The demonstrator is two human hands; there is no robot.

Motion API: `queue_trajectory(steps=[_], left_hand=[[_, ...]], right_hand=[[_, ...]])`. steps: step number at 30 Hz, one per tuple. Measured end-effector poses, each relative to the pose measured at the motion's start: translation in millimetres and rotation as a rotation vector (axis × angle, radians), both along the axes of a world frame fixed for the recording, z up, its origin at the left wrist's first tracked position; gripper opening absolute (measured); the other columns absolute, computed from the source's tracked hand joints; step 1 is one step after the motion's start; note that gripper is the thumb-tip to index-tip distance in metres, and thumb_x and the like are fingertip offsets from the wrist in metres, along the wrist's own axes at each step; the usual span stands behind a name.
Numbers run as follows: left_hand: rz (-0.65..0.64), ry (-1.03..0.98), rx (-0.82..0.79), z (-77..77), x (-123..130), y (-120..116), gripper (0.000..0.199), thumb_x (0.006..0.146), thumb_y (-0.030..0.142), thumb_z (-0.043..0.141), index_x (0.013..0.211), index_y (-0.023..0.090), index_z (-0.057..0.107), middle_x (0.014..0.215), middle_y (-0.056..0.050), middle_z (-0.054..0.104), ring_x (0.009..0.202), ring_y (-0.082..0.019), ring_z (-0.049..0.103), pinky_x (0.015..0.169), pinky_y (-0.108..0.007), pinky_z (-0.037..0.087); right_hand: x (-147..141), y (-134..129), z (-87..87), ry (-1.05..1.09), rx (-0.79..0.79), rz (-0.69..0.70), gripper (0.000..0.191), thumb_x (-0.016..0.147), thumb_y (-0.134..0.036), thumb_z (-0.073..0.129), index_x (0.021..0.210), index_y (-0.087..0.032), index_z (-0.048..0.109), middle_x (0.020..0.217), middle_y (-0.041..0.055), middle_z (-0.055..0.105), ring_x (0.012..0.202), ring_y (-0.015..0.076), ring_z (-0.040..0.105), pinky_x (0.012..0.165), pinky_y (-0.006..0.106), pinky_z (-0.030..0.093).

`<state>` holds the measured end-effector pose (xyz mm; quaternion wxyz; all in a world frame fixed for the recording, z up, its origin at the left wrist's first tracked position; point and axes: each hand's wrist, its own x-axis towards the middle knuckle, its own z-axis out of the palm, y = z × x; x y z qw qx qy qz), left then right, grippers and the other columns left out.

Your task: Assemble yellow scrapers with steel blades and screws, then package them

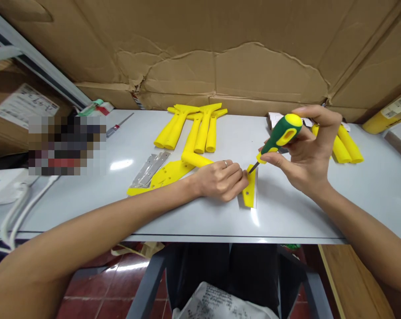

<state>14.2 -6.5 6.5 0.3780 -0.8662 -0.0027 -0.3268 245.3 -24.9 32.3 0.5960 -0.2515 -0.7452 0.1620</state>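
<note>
Forearms (87, 235) reach over the table (293, 217); left hand (220, 179) lies there, fingers curled round the scraper (248, 198); right hand (307, 166) pinches the screwdriver (276, 141), tip at the scraper's head.

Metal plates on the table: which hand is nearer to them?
Left. The left hand is to the right of the metal plates, gripping a yellow handle; the right hand is farther right, holding a screwdriver.
</note>
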Motion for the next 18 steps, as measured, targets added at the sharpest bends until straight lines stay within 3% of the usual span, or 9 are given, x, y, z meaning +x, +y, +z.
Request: queue_trajectory(steps=[3, 8, 15, 18], left_hand=[[-0.007, -0.002, -0.006, 0.4, 0.9, 0.1, 0.023, 0.099, 0.005, 0.065, 0.078, 0.014, 0.069, 0.063, 0.002, 0.059, 0.059, -0.012, 0.053, 0.053, -0.026, 0.043], [-0.026, -0.007, -0.015, 0.5, 2.0, 0.0, 0.022, 0.097, 0.004, 0.065, 0.077, 0.013, 0.069, 0.062, 0.001, 0.06, 0.057, -0.013, 0.053, 0.052, -0.027, 0.042], [-0.031, -0.012, -0.022, -1.9, 2.4, 1.6, 0.023, 0.098, 0.005, 0.063, 0.078, 0.014, 0.068, 0.064, 0.0, 0.061, 0.058, -0.013, 0.054, 0.052, -0.027, 0.042], [-0.025, -0.002, -0.013, -1.9, 1.9, 1.9, 0.024, 0.099, 0.005, 0.062, 0.078, 0.015, 0.067, 0.063, 0.001, 0.06, 0.058, -0.013, 0.053, 0.053, -0.027, 0.043]], right_hand=[[-5.1, -1.6, -5.1, 0.023, 0.083, -0.092, 0.089, 0.072, -0.056, 0.098, 0.142, -0.041, 0.046, 0.103, -0.0001, 0.062, 0.077, 0.0192, 0.067, 0.056, 0.035, 0.064], [-9.7, 0.4, -8.9, 0.091, 0.189, -0.216, 0.09, 0.064, -0.063, 0.1, 0.136, -0.039, 0.051, 0.122, 0.0046, 0.056, 0.073, 0.015, 0.062, 0.048, 0.031, 0.058], [-10.0, 1.5, -11.5, 0.077, 0.227, -0.225, 0.089, 0.067, -0.052, 0.102, 0.139, -0.04, 0.051, 0.121, 0.0036, 0.055, 0.074, 0.0155, 0.063, 0.051, 0.032, 0.06], [-11.4, -3.6, -4.8, 0.098, 0.305, -0.284, 0.082, 0.07, -0.055, 0.099, 0.138, -0.041, 0.056, 0.118, 0.0038, 0.056, 0.076, 0.0175, 0.064, 0.054, 0.034, 0.063]])
